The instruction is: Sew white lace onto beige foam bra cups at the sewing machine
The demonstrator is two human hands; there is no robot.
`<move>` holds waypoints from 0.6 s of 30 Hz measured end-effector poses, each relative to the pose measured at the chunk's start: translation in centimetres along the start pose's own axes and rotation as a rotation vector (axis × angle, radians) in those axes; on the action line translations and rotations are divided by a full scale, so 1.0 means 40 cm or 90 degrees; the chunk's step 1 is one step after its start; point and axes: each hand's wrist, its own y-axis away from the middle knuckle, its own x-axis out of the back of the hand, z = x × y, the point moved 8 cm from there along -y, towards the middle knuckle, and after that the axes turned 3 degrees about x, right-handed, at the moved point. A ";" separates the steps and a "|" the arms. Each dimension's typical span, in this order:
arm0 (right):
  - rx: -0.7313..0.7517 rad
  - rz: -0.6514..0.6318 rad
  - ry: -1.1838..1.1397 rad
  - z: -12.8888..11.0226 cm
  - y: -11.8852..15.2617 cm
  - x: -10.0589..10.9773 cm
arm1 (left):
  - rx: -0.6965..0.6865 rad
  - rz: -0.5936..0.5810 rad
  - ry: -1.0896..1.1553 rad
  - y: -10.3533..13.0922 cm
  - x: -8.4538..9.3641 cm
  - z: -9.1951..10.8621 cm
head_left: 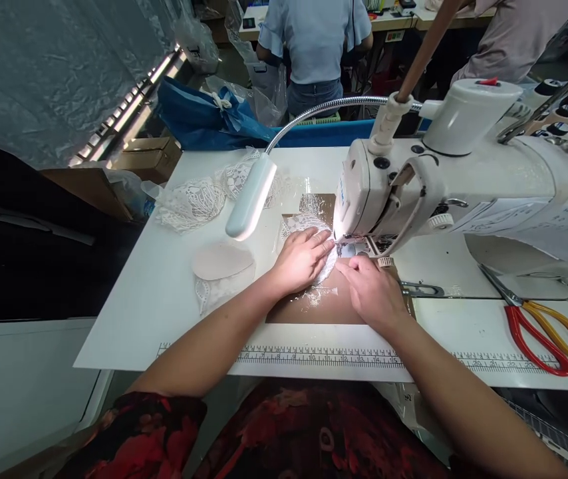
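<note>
My left hand (304,261) lies flat, fingers stretched out, on a white lace piece (308,221) under the sewing machine's head (358,193). Its fingertips are just left of the needle area. My right hand (374,293) rests on the brown covered patch around the machine bed, its fingers curled and its thumb and forefinger closed at the lace's right edge, just in front of the presser foot. Whatever lies between those fingertips is mostly hidden. A lit lamp (251,196) on a bendy metal neck hangs to the left of the machine head.
More white lace pieces (191,205) lie at the table's back left, and a pale cup-shaped piece (223,263) sits nearer. Scissors (538,326) with red and yellow handles lie at right. A ruler strip (314,356) runs along the front edge. A person (314,53) sits beyond the table.
</note>
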 end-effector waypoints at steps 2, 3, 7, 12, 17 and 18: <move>-0.002 0.010 -0.020 0.001 0.001 0.004 | 0.036 -0.006 -0.014 -0.001 0.002 -0.005; 0.000 0.020 -0.036 0.001 0.002 0.007 | 0.055 -0.008 -0.017 0.000 0.005 -0.008; 0.031 0.106 -0.135 0.009 0.017 0.028 | 0.075 -0.055 0.020 0.026 0.026 -0.006; 0.151 0.195 -0.221 0.006 0.040 0.045 | -0.143 -0.123 0.219 0.108 0.055 0.069; 0.219 0.151 -0.132 -0.021 0.039 0.027 | 0.011 0.057 0.241 0.082 0.101 -0.003; 0.215 0.137 -0.106 -0.023 0.037 0.023 | 0.049 0.034 0.212 0.065 0.092 -0.017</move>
